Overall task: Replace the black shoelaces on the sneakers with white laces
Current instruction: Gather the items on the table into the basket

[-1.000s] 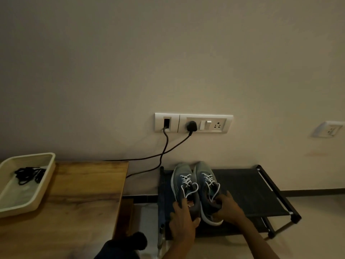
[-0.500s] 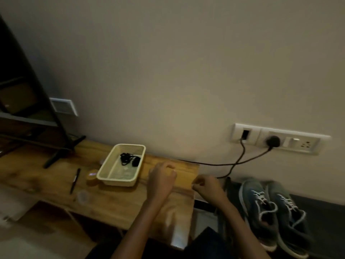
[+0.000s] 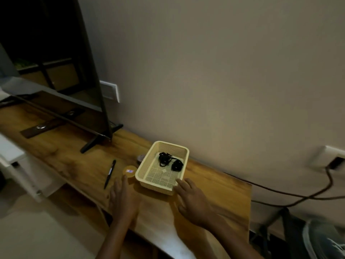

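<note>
1. Wooden table runs along a plain wall. A cream perforated basket sits on it towards the right end.
2. Black shoelaces lie bundled in the far half of the basket, in two dark clumps side by side. The near half of the basket floor is bare mesh.
3. Left hand is released: palm down over the table, fingers straight, gripping nothing. Its fingertips reach the edge of a small round yellow tin just left of the basket; cannot tell whether they touch it.
4. Right hand is also released, fingers spread and low over the table. The forefinger tip is at the basket's near right corner; contact is unclear.
5. A dark pen lies on the table left of the tin.
6. A television stands on the left part of the table, on a splayed black foot.
7. One sneaker shows at the bottom right edge, below table level, blurred and cut off by the frame.
8. Wall socket at right, with a dark cable drooping from it.
</note>
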Motion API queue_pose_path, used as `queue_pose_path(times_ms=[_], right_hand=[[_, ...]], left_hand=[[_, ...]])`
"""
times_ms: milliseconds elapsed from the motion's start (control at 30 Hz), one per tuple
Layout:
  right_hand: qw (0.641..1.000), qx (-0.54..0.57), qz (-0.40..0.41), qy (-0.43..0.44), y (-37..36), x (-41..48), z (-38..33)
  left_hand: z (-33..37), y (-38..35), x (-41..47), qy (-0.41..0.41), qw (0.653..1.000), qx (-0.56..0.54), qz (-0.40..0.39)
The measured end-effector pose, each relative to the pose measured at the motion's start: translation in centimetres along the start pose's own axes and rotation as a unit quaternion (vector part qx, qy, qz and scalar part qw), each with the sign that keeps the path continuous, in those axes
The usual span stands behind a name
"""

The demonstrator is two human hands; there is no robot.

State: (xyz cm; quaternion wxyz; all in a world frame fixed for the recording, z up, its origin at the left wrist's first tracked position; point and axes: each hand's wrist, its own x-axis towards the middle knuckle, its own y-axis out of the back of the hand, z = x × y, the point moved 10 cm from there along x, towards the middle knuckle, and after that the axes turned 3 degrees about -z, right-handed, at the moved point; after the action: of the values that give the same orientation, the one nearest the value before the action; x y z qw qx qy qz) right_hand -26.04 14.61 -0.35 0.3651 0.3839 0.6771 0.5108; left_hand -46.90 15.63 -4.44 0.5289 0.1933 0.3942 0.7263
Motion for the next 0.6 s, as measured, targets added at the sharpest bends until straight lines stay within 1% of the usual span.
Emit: queue_pose_path(times_ms=[100, 167, 200, 267, 333, 367, 433, 533, 600], right_hand=[[0.999, -0.028, -0.030, 0.014, -0.8, 0.9, 0.2], [0.999, -0.033, -0.007, 0.017, -0.5, 1.3, 0.6], [0.999, -0.033, 0.022, 0.027, 0.0, 1.4, 0.4], [0.996, -0.042, 0.066, 0.052, 0.8, 1.7, -0.4], [0.993, -0.032, 0.102, 0.053, 1.1, 2.0, -0.6], [0.992, -0.029, 0.108, 0.052, 1.1, 2.0, -0.8], [0.993, -0.026, 0.096, 0.058, 1.1, 1.9, -1.4], [0.995, -0.024, 0.065, 0.068, 1.2, 1.4, -2.4], [0.997, -0.033, 0.015, 0.075, 0.6, 1.3, -3.2]], left_hand=[[-2.1, -1.6, 2.5, 0.018, 0.993, 0.091, -0.076], [-2.8, -2.1, 2.8, 0.018, 0.986, 0.135, -0.099], [-3.1, -2.2, 2.9, 0.011, 0.983, 0.155, -0.093], [-3.2, -1.7, 3.0, -0.007, 0.983, 0.170, -0.062], [-3.3, -1.4, 3.2, -0.025, 0.984, 0.172, -0.044], [-3.3, -1.2, 3.2, -0.035, 0.985, 0.164, -0.035], [-3.2, -0.1, 3.0, -0.036, 0.993, 0.115, 0.000], [-2.2, 3.4, 2.0, -0.015, 0.995, 0.036, 0.093], [0.0, 4.9, 1.1, -0.050, 0.990, -0.015, 0.130]])
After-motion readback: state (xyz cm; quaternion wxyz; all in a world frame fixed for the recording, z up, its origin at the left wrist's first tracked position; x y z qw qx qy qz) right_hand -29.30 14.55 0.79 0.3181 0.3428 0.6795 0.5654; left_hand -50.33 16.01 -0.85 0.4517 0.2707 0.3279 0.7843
